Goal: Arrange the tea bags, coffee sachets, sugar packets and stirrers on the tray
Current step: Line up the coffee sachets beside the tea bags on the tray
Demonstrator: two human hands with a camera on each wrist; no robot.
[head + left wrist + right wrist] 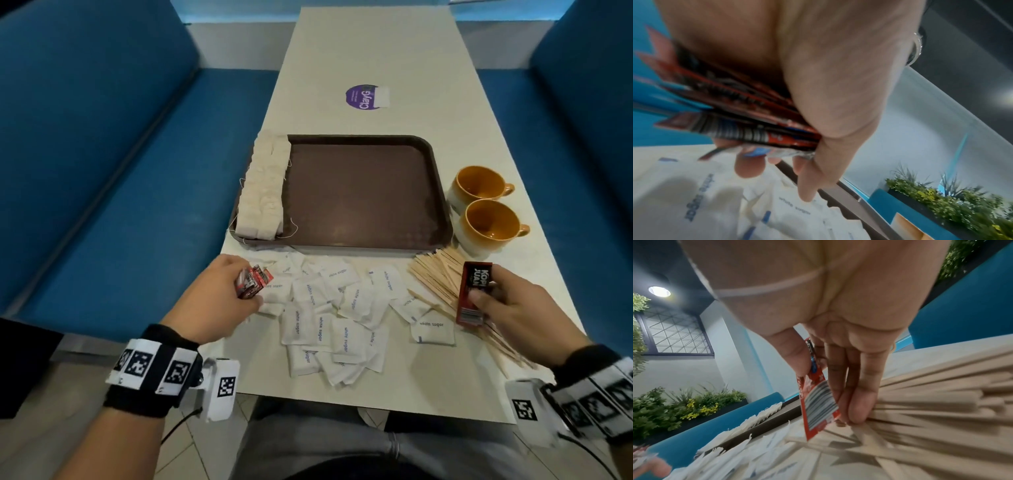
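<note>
Tea bags [265,192] line the tray [363,192]; left hand [219,305] grips a sachet bundle [252,282], right hand [510,305] pinches one sachet [474,291]; sugar packets [329,318] and stirrers [442,277] wait on the tabletop [394,394].

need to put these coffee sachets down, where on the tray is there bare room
The tray is bare from the tea bags along its left edge to its right rim beside the cups. In front it is crowded: sugar packets and stirrers cover the table.

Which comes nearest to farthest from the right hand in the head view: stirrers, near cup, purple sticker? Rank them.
From the right hand:
1. Stirrers, directly beneath and beside it.
2. Near cup, beyond it, right of the tray.
3. Purple sticker, far up the table past the tray.
</note>
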